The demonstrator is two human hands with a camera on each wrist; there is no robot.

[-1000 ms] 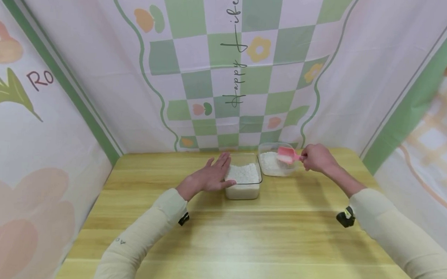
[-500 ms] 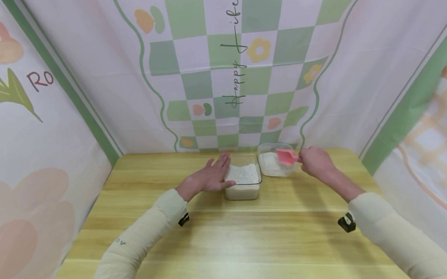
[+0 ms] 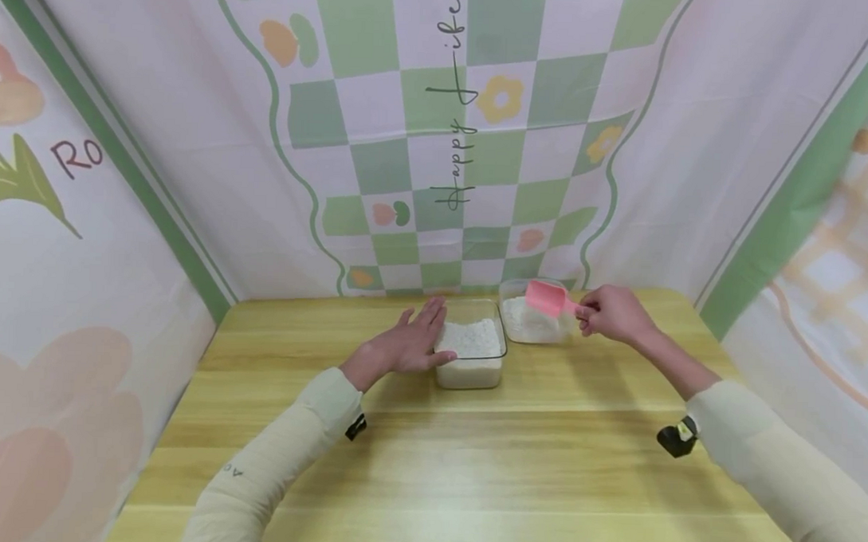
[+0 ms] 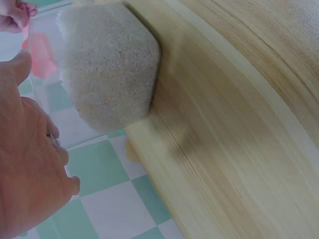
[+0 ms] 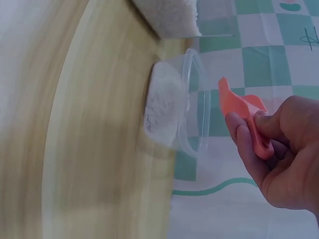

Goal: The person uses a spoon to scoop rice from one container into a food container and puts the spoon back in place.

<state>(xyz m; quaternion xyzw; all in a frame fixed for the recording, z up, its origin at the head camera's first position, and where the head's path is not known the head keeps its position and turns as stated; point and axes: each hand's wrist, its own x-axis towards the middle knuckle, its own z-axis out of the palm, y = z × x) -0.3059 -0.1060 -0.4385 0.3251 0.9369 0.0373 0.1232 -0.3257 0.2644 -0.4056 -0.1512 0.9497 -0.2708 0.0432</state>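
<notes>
A pink scoop point(image 3: 545, 298) is grasped by the right hand point(image 3: 614, 313) above the round tub point(image 3: 534, 320); the rice box point(image 3: 472, 354) is steadied by the flat, relaxed left hand point(image 3: 408, 344).

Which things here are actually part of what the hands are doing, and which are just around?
In use:
pink plastic scoop, held by right hand
rounded clear container of white powder
rectangular clear container of white grains, touched by left hand

Just around:
wooden table
checked green backdrop cloth
</notes>
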